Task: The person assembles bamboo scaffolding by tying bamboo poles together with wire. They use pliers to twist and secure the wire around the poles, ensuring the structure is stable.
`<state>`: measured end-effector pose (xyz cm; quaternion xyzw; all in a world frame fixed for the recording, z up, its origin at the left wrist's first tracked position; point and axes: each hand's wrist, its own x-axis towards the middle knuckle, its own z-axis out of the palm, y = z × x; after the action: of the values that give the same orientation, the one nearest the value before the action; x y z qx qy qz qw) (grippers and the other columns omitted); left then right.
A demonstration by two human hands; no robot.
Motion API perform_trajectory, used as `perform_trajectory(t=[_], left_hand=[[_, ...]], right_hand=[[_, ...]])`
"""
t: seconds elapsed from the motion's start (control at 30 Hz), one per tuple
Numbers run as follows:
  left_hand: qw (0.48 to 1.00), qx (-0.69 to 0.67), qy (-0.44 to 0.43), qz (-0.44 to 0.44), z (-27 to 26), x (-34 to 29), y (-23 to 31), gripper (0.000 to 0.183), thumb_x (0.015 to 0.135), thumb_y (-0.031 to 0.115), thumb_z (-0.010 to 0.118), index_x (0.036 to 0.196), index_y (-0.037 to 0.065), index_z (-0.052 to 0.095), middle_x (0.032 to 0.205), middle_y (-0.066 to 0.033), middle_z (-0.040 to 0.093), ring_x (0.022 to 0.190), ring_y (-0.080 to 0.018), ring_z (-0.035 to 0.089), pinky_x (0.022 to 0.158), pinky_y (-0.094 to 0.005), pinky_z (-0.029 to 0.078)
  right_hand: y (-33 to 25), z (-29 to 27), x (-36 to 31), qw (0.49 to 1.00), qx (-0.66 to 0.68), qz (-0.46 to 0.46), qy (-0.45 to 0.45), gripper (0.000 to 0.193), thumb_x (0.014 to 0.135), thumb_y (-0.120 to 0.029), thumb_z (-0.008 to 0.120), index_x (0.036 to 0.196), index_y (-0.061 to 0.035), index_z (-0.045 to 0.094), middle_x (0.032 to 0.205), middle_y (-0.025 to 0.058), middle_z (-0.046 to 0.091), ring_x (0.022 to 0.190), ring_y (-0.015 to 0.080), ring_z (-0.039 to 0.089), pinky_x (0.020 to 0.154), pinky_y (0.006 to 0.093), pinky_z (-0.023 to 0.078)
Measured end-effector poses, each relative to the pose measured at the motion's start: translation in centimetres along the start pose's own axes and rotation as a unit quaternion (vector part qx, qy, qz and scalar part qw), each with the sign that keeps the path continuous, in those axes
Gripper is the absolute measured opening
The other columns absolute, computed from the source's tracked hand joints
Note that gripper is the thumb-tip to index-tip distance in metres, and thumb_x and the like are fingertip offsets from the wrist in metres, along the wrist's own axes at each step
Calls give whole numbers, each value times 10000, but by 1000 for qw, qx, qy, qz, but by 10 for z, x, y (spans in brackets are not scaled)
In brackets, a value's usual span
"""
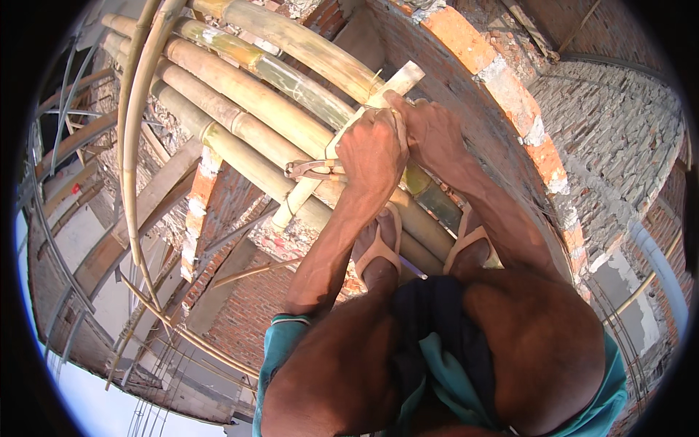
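Both hands meet over a pale wooden batten (408, 74) that lies across several bamboo poles (251, 105). My left hand (370, 149) is closed, and a pair of pincers (314, 170) sticks out of its left side with the jaws pointing left, above the batten and poles. Beside it, my right hand (429, 131) is closed too, its fingers bent close to the left knuckles at the batten's upper part. Something thin and pale shows between the hands, but I cannot make out what it is. The palms and fingertips are mostly hidden.
My sandalled feet (382, 244) stand on the poles between my bent knees. A brick wall edge (520, 109) runs along the right. Long bent bamboo strips (131, 146) rise at the left. Far below lie brickwork and rubble (247, 298). A pale blue pipe (659, 269) runs at the right.
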<state>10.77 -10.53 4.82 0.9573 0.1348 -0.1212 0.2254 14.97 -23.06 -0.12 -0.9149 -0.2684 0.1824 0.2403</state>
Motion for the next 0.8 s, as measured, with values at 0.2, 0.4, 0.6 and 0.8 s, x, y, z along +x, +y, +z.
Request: perform_trajectory(t=[0.2, 0.4, 0.6, 0.8], left_hand=[[892, -450, -49, -14, -6, 14, -75, 367, 1010, 202, 658, 1275, -50, 640, 1069, -137, 731, 960, -192, 702, 873, -321, 558], [927, -375, 9, -10, 2, 16, -87, 193, 991, 33, 612, 1148, -11, 715, 1003, -122, 755, 963, -203, 718, 837, -331, 567], [960, -9, 56, 276, 6, 12, -44, 266, 781, -40, 635, 1043, -15, 679, 987, -181, 674, 930, -373, 645, 812, -471, 541], [951, -201, 77, 220, 15, -12, -45, 394, 871, -21, 649, 1263, -9, 611, 1164, -214, 677, 1095, -362, 662, 936, -449, 542]], right_hand=[[16, -6, 10, 996, 58, 67, -7, 462, 957, -309, 627, 1392, -157, 598, 897, 219, 711, 846, 402, 714, 736, 539, 550], [17, -17, 19, 998, 55, -27, -2, 506, 930, -252, 643, 1432, -234, 576, 863, 196, 705, 877, 393, 716, 754, 529, 551], [4, 0, 15, 999, -5, 11, -39, 505, 941, -191, 645, 1433, -286, 580, 1045, 158, 622, 934, 363, 688, 794, 485, 550], [20, 9, 9, 984, 165, -51, 42, 326, 965, -198, 654, 1286, -212, 709, 971, 104, 579, 884, 325, 642, 779, 468, 520]])
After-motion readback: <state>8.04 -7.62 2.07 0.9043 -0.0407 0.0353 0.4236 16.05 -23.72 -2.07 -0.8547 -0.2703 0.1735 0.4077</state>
